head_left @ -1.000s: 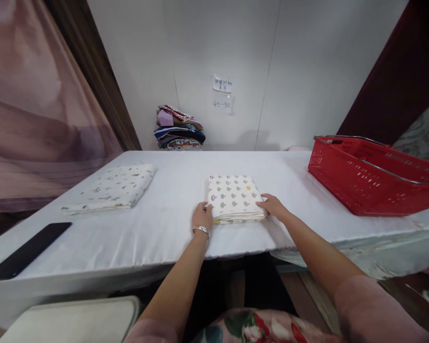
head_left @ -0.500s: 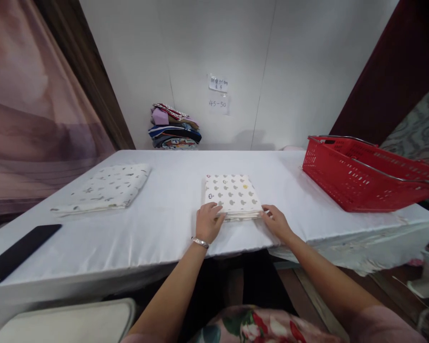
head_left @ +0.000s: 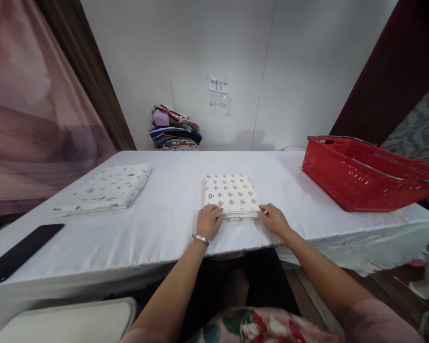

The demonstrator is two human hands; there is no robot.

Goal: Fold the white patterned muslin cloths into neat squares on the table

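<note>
A folded white cloth with grey mushroom-like prints (head_left: pixel 232 191) lies in layers on the white-covered table (head_left: pixel 171 190). My left hand (head_left: pixel 209 222), with a bracelet at the wrist, pinches the cloth's near left corner. The near right corner is pinched between the thumb and fingers of my right hand (head_left: pixel 273 220). A second folded white cloth with small dark prints (head_left: pixel 109 186) rests flat at the left of the table, touched by neither hand.
A red basket (head_left: pixel 368 176) with metal handles stands at the right. A dark flat object (head_left: pixel 21 252) lies at the left front edge. Stacked folded fabrics (head_left: pixel 175 128) sit beyond the far edge, by the wall. A pale chair (head_left: pixel 67 321) is below left.
The fingers of my right hand have drawn slightly closer together at the cloth's corner. The view has shifted a little; the cloths lie in the same places.
</note>
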